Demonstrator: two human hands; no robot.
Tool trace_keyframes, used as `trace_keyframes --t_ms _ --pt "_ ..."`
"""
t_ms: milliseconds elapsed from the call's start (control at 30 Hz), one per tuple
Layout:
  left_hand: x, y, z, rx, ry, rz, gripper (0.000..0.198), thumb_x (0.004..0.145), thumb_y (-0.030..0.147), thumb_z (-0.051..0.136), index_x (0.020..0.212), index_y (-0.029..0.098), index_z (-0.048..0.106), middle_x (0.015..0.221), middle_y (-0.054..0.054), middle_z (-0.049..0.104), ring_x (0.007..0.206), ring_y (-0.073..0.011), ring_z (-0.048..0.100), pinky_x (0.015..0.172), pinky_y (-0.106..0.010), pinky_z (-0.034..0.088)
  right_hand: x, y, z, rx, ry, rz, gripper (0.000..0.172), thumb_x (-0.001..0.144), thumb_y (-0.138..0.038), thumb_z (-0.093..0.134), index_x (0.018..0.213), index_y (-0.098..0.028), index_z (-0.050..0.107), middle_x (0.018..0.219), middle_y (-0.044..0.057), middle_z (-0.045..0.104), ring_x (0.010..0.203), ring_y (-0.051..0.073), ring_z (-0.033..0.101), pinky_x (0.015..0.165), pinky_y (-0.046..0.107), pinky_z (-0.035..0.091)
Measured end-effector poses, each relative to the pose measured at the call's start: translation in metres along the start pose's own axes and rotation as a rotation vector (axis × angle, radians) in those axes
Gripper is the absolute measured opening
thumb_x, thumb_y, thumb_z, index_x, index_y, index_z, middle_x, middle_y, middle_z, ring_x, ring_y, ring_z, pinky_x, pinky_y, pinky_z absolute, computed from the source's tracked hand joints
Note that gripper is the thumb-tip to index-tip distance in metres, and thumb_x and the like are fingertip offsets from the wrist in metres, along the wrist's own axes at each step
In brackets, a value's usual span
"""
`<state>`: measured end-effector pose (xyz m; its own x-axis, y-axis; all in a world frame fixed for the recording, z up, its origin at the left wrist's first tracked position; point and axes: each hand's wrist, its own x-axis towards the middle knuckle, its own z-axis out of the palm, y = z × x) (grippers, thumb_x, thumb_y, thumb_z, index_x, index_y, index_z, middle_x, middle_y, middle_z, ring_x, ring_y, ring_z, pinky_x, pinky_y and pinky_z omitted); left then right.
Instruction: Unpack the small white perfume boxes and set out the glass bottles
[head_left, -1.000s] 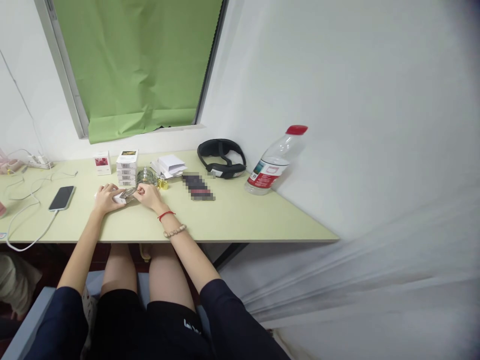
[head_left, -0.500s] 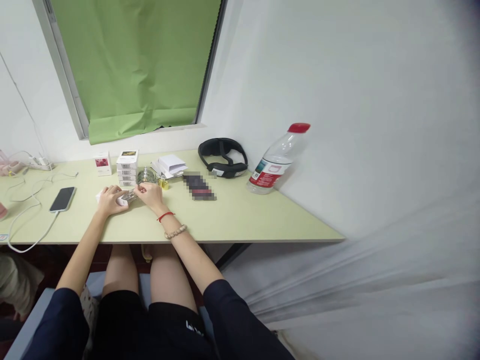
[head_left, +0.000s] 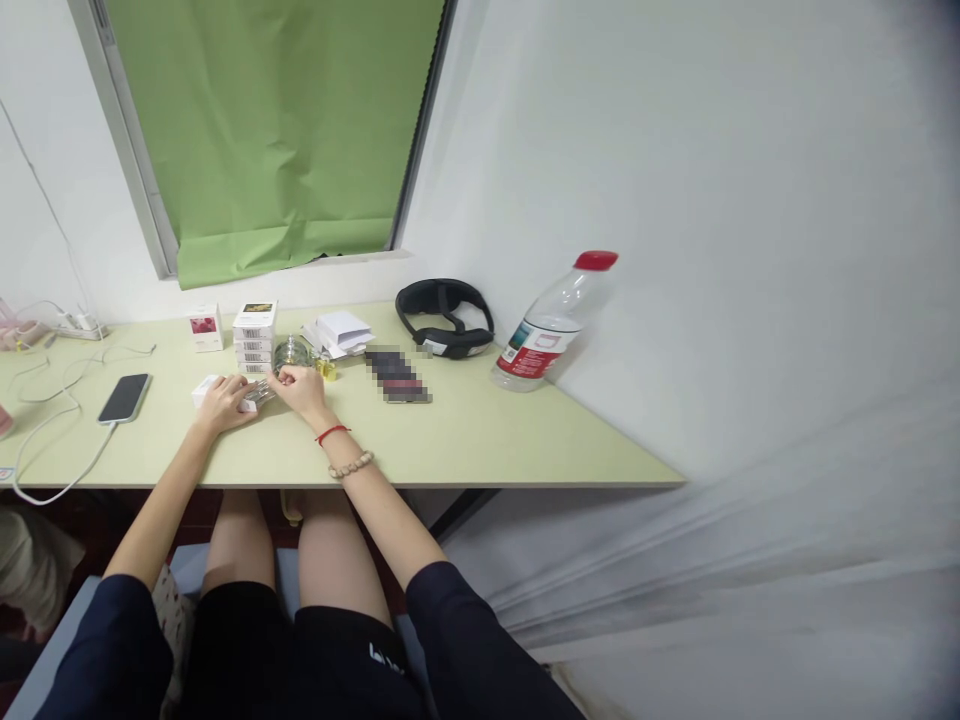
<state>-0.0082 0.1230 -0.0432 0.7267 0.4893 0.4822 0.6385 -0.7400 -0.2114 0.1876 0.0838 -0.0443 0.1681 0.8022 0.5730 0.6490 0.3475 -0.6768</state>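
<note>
My left hand [head_left: 225, 403] is closed around a small white box [head_left: 204, 389] lying on the table, its fingers over the top. Out of the box's right end sticks a clear, shiny piece [head_left: 262, 391], too small to make out exactly. My right hand [head_left: 301, 389] pinches the outer end of that clear piece, thumb and fingers together. Just behind my hands stand a stack of white boxes [head_left: 255, 348] with barcodes and a round glass jar [head_left: 291, 353]. Small yellow vials [head_left: 326, 368] sit beside the jar, partly hidden by my right hand.
Another white box [head_left: 205, 328] with a red picture stands at the back. Folded white papers [head_left: 341, 332], a black headset [head_left: 446, 318], a blurred dark phone-like object [head_left: 399, 376] and a red-capped bottle [head_left: 541, 335] are rightward. A phone [head_left: 124, 398] on a white cable lies left.
My hands stay almost in place, the right still pinching the clear piece at the box. More of the box's left end shows now. The view has shifted very slightly.
</note>
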Motion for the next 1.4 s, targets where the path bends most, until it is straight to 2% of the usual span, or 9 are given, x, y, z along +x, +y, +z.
trace_keyframes --t_ms 300,500,567,700,867,1167,1400 --pt "-0.0022 -0.0014 -0.0018 0.026 0.083 -0.034 0.041 0.087 0.038 0.05 0.113 0.012 0.067 0.103 -0.016 0.065 0.095 -0.0269 0.061 0.082 -0.041 0.043 -0.0052 -0.006 -0.0051 0.204 -0.048 -0.029 0.043 0.074 -0.056 0.065 0.069 -0.019 0.044 0.058 -0.004 0.045 0.055 0.01 0.04 0.058 0.023 0.034" --pt "-0.0023 0.0001 -0.0021 0.002 0.066 -0.069 0.042 0.087 0.041 0.049 0.113 0.012 0.065 0.105 -0.017 0.064 0.099 -0.028 0.059 0.084 -0.042 0.043 -0.0047 -0.0006 -0.0013 0.31 -0.086 -0.039 0.048 0.068 -0.056 0.073 0.092 -0.019 0.053 0.065 -0.005 0.045 0.059 0.011 0.044 0.058 0.023 0.037" --pt "-0.0025 -0.0004 -0.0014 -0.001 0.076 -0.076 0.042 0.087 0.04 0.048 0.113 0.012 0.065 0.105 -0.017 0.064 0.1 -0.0278 0.059 0.084 -0.042 0.042 -0.0043 0.0004 -0.0012 0.31 -0.089 -0.07 0.049 0.069 -0.054 0.073 0.096 -0.018 0.056 0.073 -0.002 0.051 0.059 0.011 0.045 0.059 0.023 0.039" --pt "-0.0035 -0.0025 -0.0012 -0.017 0.085 -0.08 0.042 0.086 0.039 0.048 0.114 0.012 0.064 0.105 -0.017 0.063 0.1 -0.0281 0.059 0.084 -0.042 0.042 -0.0035 0.0012 -0.0024 0.32 -0.116 -0.147 0.05 0.069 -0.049 0.077 0.103 -0.017 0.061 0.106 0.006 0.056 0.064 0.009 0.053 0.066 0.025 0.047" --pt "-0.0042 -0.0046 -0.0036 -0.002 0.115 -0.102 0.042 0.084 0.04 0.049 0.113 0.013 0.065 0.104 -0.016 0.063 0.096 -0.0274 0.058 0.083 -0.042 0.041 -0.0035 0.0008 -0.0016 0.345 -0.204 -0.191 0.052 0.07 -0.042 0.08 0.112 -0.017 0.063 0.12 0.009 0.057 0.066 0.01 0.058 0.072 0.027 0.049" --pt "-0.0027 -0.0023 -0.0071 -0.027 0.12 -0.118 0.037 0.084 0.043 0.051 0.105 0.015 0.066 0.101 -0.015 0.064 0.092 -0.026 0.059 0.082 -0.041 0.042 -0.0044 0.0 -0.002 0.142 -0.244 -0.162 0.033 0.081 -0.032 0.071 0.112 -0.024 0.063 0.119 0.001 0.063 0.069 0.011 0.06 0.073 0.026 0.044" --pt "-0.0023 -0.0013 -0.0061 -0.026 0.193 -0.183 0.031 0.083 0.045 0.055 0.097 0.018 0.063 0.097 -0.012 0.064 0.094 -0.0257 0.059 0.084 -0.041 0.041 -0.0045 -0.0024 -0.0006 0.137 -0.238 -0.14 0.031 0.086 -0.032 0.064 0.116 -0.022 0.06 0.123 0.003 0.062 0.072 0.013 0.059 0.072 0.026 0.042"
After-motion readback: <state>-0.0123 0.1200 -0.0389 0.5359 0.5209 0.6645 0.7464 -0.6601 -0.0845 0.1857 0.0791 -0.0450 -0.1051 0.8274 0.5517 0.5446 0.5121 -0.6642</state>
